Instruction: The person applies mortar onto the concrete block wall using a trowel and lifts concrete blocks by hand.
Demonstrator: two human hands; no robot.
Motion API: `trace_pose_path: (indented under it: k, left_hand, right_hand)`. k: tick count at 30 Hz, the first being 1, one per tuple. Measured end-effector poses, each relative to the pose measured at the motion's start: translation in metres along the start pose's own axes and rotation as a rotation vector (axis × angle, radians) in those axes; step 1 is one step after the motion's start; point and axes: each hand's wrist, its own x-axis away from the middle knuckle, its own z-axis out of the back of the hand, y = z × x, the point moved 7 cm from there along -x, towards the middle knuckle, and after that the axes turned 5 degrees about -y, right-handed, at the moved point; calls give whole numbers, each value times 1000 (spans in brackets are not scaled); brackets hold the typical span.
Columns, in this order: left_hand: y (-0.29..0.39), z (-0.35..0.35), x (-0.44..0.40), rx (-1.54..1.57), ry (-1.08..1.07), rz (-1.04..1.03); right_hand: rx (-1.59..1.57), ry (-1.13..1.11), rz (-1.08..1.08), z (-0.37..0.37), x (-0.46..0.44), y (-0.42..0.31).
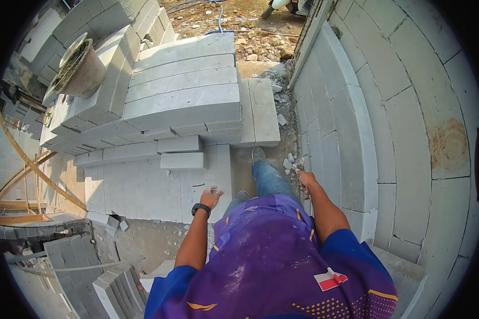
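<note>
My left arm (194, 239) and right arm (329, 208) extended from my torso (266, 250), the left hand (211, 198) at ten o'clock loosely parted, the right hand (305, 181) at one o'clock curled, its grip partly hidden.

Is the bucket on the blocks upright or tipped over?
Upright: the bucket stands on its base atop the blocks, open top facing up.

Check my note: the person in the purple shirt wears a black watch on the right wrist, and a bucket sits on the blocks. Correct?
Wrong side: the head view shows the black watch on the left wrist, just behind the left hand.
</note>
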Motion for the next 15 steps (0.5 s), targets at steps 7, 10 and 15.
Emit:
trace_pose_path:
  k: [7, 10, 15]
  left_hand:
    - [20, 2, -19, 78, 34, -10]
    - [32, 3, -14, 86, 55, 17]
    - [46, -7, -8, 97, 92, 88]
  right_hand:
    - [84, 25, -5, 5, -9, -33]
    - [115, -3, -34, 5, -17, -45]
    - [230, -80, -10, 0, -47, -69]
